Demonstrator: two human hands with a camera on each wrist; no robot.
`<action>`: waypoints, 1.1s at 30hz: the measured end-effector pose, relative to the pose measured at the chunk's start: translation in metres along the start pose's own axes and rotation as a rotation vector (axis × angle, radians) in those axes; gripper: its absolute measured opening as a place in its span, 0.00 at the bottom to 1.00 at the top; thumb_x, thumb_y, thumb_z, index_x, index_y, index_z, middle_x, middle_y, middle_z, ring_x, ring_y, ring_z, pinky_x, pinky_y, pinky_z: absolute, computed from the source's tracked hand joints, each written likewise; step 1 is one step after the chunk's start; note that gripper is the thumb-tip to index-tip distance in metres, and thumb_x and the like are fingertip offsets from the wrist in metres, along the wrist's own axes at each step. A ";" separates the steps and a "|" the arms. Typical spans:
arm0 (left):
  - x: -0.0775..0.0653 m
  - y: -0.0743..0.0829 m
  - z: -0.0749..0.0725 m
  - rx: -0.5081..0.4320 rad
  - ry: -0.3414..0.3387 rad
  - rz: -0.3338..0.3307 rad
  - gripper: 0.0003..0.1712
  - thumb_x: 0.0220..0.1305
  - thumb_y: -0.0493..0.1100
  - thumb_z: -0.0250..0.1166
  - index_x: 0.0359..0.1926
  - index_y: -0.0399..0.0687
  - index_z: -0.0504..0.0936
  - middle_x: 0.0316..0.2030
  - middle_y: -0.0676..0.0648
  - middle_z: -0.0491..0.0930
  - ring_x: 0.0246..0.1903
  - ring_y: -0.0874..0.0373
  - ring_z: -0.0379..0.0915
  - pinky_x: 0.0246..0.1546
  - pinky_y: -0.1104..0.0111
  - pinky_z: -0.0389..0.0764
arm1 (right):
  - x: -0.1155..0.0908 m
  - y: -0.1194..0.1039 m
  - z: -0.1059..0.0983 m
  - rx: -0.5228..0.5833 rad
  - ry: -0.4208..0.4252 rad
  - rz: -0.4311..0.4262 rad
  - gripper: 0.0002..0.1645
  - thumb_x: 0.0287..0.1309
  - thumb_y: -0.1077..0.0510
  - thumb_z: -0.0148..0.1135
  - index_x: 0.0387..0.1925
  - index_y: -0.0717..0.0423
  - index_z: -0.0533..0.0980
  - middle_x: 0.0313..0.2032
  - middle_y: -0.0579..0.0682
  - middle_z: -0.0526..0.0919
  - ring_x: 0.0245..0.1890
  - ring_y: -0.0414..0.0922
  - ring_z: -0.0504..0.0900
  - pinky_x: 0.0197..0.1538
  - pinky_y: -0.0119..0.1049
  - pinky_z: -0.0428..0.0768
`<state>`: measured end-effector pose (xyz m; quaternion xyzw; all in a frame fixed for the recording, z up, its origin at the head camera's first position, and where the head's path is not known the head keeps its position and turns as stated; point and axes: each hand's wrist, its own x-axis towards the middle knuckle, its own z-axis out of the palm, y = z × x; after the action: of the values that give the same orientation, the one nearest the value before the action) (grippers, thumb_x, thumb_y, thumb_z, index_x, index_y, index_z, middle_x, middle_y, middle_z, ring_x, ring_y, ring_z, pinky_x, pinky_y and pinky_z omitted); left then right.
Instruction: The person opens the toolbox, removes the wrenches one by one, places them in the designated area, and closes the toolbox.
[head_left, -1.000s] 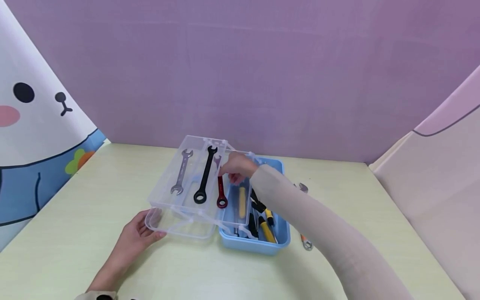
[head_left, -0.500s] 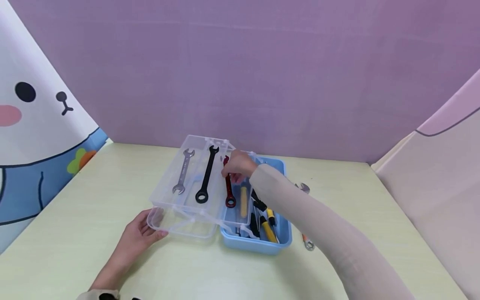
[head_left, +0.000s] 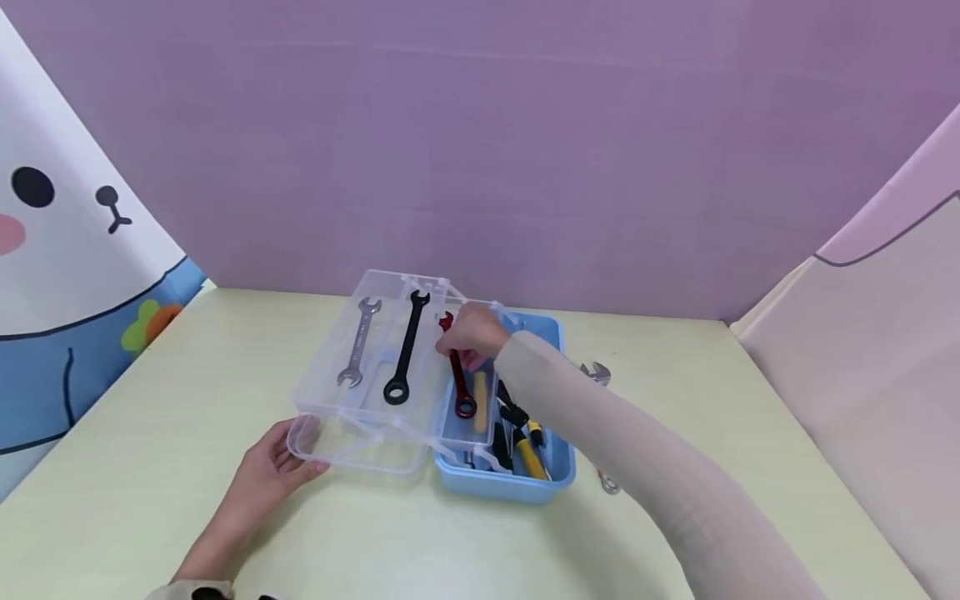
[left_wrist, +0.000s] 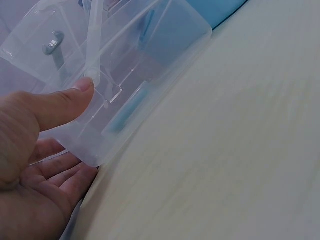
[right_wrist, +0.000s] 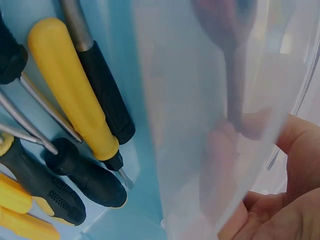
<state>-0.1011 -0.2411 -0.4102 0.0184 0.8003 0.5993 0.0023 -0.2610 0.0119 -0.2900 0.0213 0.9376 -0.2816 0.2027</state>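
My left hand (head_left: 270,467) holds the corner of the clear plastic lid (head_left: 378,460) at front left; in the left wrist view the thumb lies above its edge, fingers below. Over the right compartment of the clear tray (head_left: 318,387), my right hand (head_left: 474,327) pinches a dark red combination wrench (head_left: 459,375) near its open end. Its ring end points toward me, beside a beige handle (head_left: 480,404). A black combination wrench (head_left: 407,350) and a silver open-ended wrench (head_left: 359,343) lie in the tray's other compartments. In the right wrist view, the tray wall blurs the held wrench.
The light blue toolbox (head_left: 498,489) sits under the tray's right side. Inside are a yellow-handled screwdriver (right_wrist: 72,85) and several black-handled tools. An adjustable wrench (head_left: 598,373) lies on the table to its right, partly behind my right sleeve (head_left: 637,442). A purple backdrop (head_left: 480,167) stands behind.
The red wrench has shifted right within the tray, its ring end swinging toward the beige handle. Its open end now shows beyond my fingers. My left hand stays on the lid.
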 end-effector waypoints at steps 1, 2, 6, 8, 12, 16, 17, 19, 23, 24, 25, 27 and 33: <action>0.000 0.000 0.000 -0.001 -0.003 -0.002 0.39 0.56 0.31 0.67 0.64 0.24 0.57 0.62 0.20 0.61 0.45 0.86 0.65 0.44 0.87 0.75 | 0.000 0.001 0.000 0.005 -0.001 0.003 0.16 0.49 0.60 0.63 0.12 0.54 0.69 0.14 0.50 0.75 0.14 0.43 0.76 0.27 0.37 0.85; 0.000 -0.001 0.000 0.000 -0.005 -0.004 0.39 0.56 0.31 0.67 0.64 0.24 0.57 0.62 0.20 0.61 0.45 0.85 0.65 0.44 0.87 0.75 | -0.001 0.001 0.000 0.008 -0.002 0.006 0.16 0.49 0.60 0.62 0.12 0.53 0.69 0.13 0.50 0.75 0.14 0.43 0.75 0.28 0.38 0.86; 0.000 -0.001 0.000 0.005 -0.009 -0.011 0.39 0.56 0.30 0.67 0.64 0.24 0.57 0.62 0.20 0.61 0.45 0.85 0.65 0.44 0.86 0.75 | -0.002 0.002 -0.001 0.021 -0.012 0.004 0.16 0.48 0.61 0.60 0.11 0.53 0.67 0.13 0.50 0.73 0.13 0.43 0.74 0.31 0.39 0.86; 0.001 -0.001 0.000 0.010 -0.007 -0.008 0.39 0.56 0.30 0.67 0.64 0.24 0.57 0.62 0.20 0.61 0.45 0.85 0.65 0.44 0.86 0.75 | -0.001 0.002 -0.001 0.039 -0.013 0.004 0.16 0.48 0.61 0.60 0.11 0.53 0.66 0.14 0.50 0.73 0.14 0.42 0.73 0.31 0.40 0.87; 0.003 -0.002 0.000 0.014 -0.007 -0.002 0.39 0.56 0.30 0.67 0.64 0.24 0.57 0.62 0.21 0.61 0.45 0.85 0.65 0.44 0.87 0.75 | -0.001 0.003 -0.002 0.073 -0.017 0.010 0.16 0.49 0.62 0.61 0.13 0.53 0.65 0.15 0.50 0.72 0.14 0.43 0.73 0.34 0.41 0.87; 0.004 -0.002 -0.001 0.003 -0.013 -0.001 0.39 0.56 0.31 0.67 0.64 0.24 0.57 0.62 0.20 0.60 0.46 0.85 0.64 0.45 0.87 0.75 | -0.001 0.003 -0.003 0.086 -0.019 0.017 0.17 0.49 0.62 0.61 0.14 0.52 0.64 0.15 0.49 0.70 0.15 0.43 0.73 0.36 0.41 0.87; 0.005 -0.003 0.000 0.001 -0.014 0.003 0.39 0.56 0.31 0.67 0.64 0.24 0.57 0.62 0.20 0.60 0.46 0.85 0.64 0.45 0.87 0.75 | -0.001 0.003 -0.003 0.088 -0.019 0.019 0.17 0.49 0.62 0.60 0.14 0.52 0.63 0.15 0.48 0.70 0.15 0.43 0.72 0.36 0.41 0.87; 0.006 -0.003 0.000 -0.002 -0.015 0.007 0.39 0.56 0.31 0.67 0.63 0.23 0.57 0.62 0.20 0.60 0.46 0.86 0.64 0.45 0.87 0.75 | -0.001 0.004 -0.003 0.091 -0.018 0.023 0.17 0.49 0.62 0.59 0.13 0.52 0.62 0.15 0.48 0.68 0.15 0.43 0.73 0.38 0.42 0.87; 0.008 -0.004 0.000 0.005 -0.012 0.004 0.40 0.56 0.32 0.68 0.64 0.24 0.57 0.63 0.21 0.60 0.45 0.87 0.64 0.45 0.88 0.74 | -0.002 0.005 -0.004 0.112 -0.017 0.016 0.17 0.49 0.62 0.59 0.13 0.52 0.62 0.15 0.48 0.67 0.14 0.43 0.72 0.40 0.43 0.86; 0.008 -0.004 0.000 0.007 -0.013 0.000 0.40 0.56 0.32 0.68 0.64 0.24 0.57 0.63 0.21 0.60 0.45 0.87 0.64 0.45 0.88 0.74 | -0.002 0.006 -0.005 0.122 -0.017 0.011 0.18 0.49 0.62 0.59 0.13 0.52 0.62 0.15 0.48 0.67 0.14 0.43 0.72 0.40 0.44 0.86; 0.009 -0.004 0.000 0.006 -0.012 -0.003 0.40 0.56 0.32 0.68 0.64 0.24 0.57 0.63 0.21 0.60 0.45 0.87 0.64 0.45 0.88 0.74 | -0.002 0.006 -0.005 0.134 -0.019 0.007 0.18 0.49 0.62 0.59 0.13 0.52 0.62 0.15 0.48 0.66 0.14 0.43 0.71 0.40 0.44 0.86; 0.009 -0.005 -0.001 0.005 -0.014 -0.007 0.40 0.56 0.32 0.68 0.64 0.24 0.57 0.63 0.21 0.60 0.46 0.86 0.64 0.45 0.88 0.74 | -0.002 0.007 -0.005 0.154 -0.022 0.004 0.17 0.50 0.62 0.59 0.13 0.52 0.63 0.15 0.49 0.68 0.13 0.43 0.71 0.39 0.43 0.86; 0.008 -0.007 -0.003 0.010 -0.011 -0.009 0.40 0.56 0.33 0.68 0.64 0.25 0.57 0.63 0.22 0.60 0.46 0.86 0.64 0.45 0.88 0.74 | 0.000 0.008 -0.003 0.208 -0.066 -0.010 0.11 0.51 0.65 0.59 0.20 0.56 0.67 0.19 0.50 0.71 0.16 0.44 0.73 0.38 0.41 0.86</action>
<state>-0.1092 -0.2453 -0.4159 0.0179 0.8033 0.5953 0.0094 -0.2607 0.0207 -0.2918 0.0285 0.8963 -0.3788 0.2288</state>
